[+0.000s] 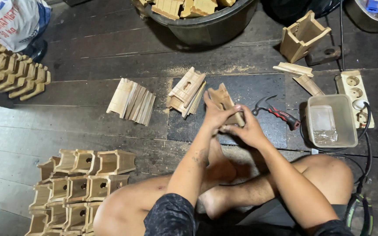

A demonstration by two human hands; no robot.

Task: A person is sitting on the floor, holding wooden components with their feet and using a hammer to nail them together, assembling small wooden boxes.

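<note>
While both hands are meeting over the dark mat [259,94], this is what I am seeing:
Grip: left hand [215,114] and right hand [246,129] are clamping together around a small wooden piece [224,99].
Plastic tub [331,120]: sitting right of the hammer [276,112], holding a clear bag.
Black basin [206,24]: holding wooden parts.
Arms: both are reaching forward over crossed legs, wrists converging.

One hammer [276,112], one plastic tub [331,121]
</note>
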